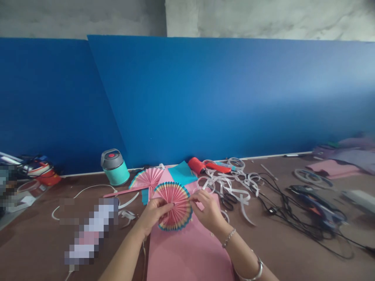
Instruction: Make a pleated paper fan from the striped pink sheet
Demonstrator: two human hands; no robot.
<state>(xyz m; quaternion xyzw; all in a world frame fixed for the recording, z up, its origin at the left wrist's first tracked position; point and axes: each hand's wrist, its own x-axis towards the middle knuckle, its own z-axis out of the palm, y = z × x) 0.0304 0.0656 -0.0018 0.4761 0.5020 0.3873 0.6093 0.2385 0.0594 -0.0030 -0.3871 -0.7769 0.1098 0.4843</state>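
A round pleated paper fan (178,203), pink with a cream and blue edge, is held up over a pink paper sheet (187,253). My left hand (156,214) grips it from the left, thumb lying across the pleats near the centre. At the fan's right rim, the fingers of my right hand (206,207) are pinched together on the edge. Behind it lies another pleated pink fan (149,178), partly covered, beside a blue paper piece (182,173).
A teal jar (117,171) with a grey lid stands at the back left. White strips (231,187), a red spool (196,165) and dark-handled scissors (227,201) lie behind my right hand. Black cables (293,218) and a glue gun-like tool (319,208) spread to the right. A blue panel (219,97) borders the table.
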